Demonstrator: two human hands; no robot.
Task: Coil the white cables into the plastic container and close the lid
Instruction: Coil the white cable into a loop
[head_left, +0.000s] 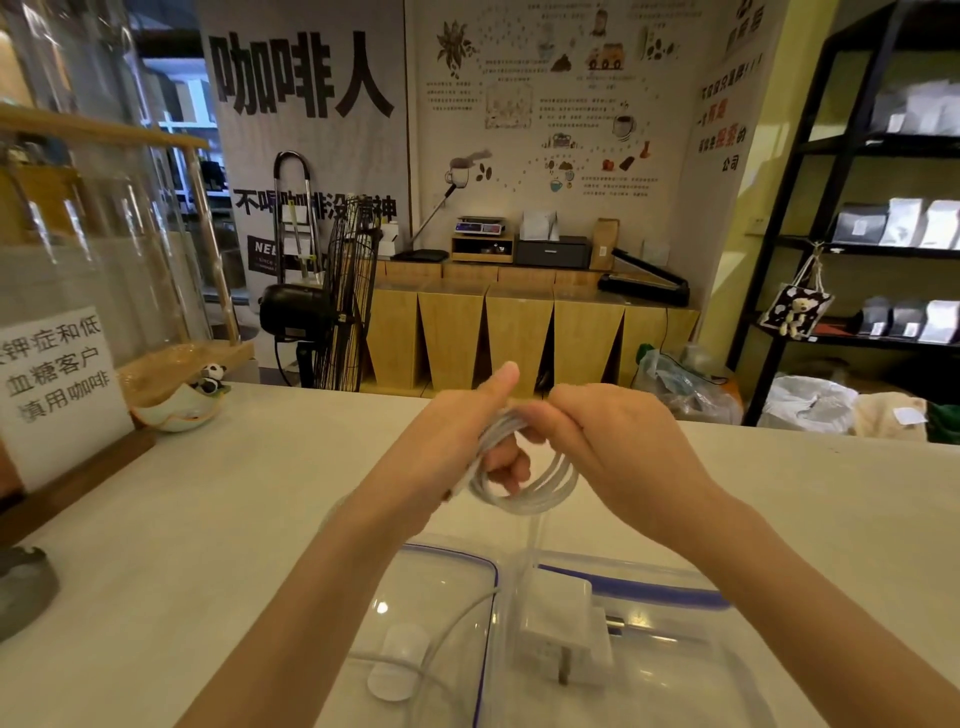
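Pale worktop (234, 493) carries a clear plastic container (675, 649) below both hands. The left hand (457, 436) and right hand (613, 447) each have a closed grip on the coiled white cable (540, 493), whose loops hang just beneath the fingers.

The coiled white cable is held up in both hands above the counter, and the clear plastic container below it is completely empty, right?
Not quite. The head view shows the coiled white cable held in both hands, but the clear plastic container is not empty: a white charger block lies inside.

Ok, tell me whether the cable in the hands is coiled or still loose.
Coiled: the white cable hangs in several loops, pinched between left hand and right hand.
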